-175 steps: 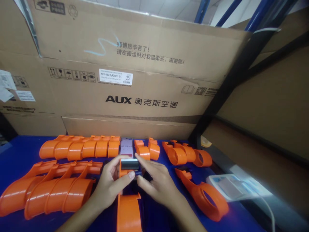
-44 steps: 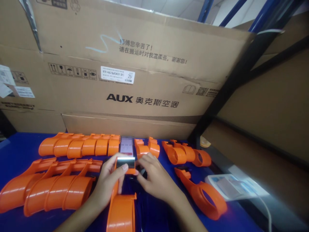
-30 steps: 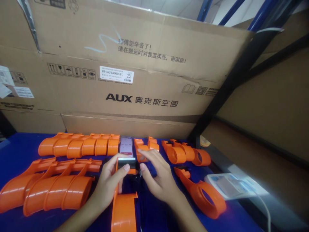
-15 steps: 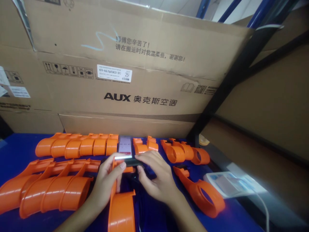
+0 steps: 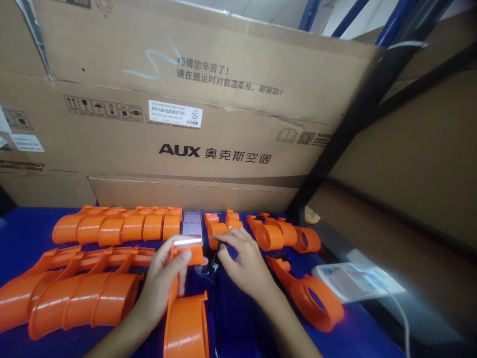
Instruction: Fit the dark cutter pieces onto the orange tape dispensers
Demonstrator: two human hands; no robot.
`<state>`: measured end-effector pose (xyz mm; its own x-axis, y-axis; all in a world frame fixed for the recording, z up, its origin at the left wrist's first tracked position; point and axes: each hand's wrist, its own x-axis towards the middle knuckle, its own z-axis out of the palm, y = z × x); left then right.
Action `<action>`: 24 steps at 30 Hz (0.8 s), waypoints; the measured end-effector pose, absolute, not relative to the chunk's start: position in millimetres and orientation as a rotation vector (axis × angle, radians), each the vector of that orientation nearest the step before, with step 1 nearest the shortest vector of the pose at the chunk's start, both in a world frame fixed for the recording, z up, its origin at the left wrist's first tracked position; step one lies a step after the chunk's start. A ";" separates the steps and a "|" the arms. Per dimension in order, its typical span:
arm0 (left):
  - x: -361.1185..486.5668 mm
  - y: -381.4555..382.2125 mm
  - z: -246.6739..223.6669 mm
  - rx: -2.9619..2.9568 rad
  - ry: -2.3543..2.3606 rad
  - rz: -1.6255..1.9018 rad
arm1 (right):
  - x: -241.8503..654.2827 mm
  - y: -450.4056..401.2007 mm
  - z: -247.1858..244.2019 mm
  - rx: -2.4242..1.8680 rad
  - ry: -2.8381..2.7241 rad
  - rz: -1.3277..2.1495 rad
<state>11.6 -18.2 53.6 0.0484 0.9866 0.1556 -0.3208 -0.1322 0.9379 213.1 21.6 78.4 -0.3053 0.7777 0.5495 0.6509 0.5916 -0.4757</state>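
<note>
My left hand (image 5: 166,268) is closed around an orange tape dispenser (image 5: 186,325), its thumb pressed on the head just below the toothed metal blade (image 5: 188,242). The blade is bare, and the round orange body hangs down towards me. My right hand (image 5: 242,256) is apart from it on the right, thumb and forefinger pinched on a black plastic strip (image 5: 222,245), mostly hidden by the fingers. Under the hands lie dark pieces and something clear (image 5: 206,271), too blurred to make out.
Rows of orange dispensers stand at left (image 5: 84,298) and back left (image 5: 112,228). Several more lie at right (image 5: 316,303). A phone showing a timer (image 5: 192,223) stands behind my hands. A white box with a cable (image 5: 354,281) sits right, and a large cardboard sheet (image 5: 223,124) walls the back.
The black strip, earlier across the dispenser's head under both hands, has come away to the right with my right hand. My left hand still holds the dispenser, nearly in place.
</note>
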 end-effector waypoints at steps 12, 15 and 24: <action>10.3 -16.4 52.0 1.148 0.865 1.387 | 209.1 17.3 82.1 -1.259 -2.294 0.285; 10.4 -17.1 52.5 1.152 0.871 1.385 | 209.8 18.5 81.0 -1.241 -2.270 0.285; 10.9 -14.9 55.0 1.145 0.890 1.361 | 210.7 16.7 82.9 -1.001 -2.007 0.244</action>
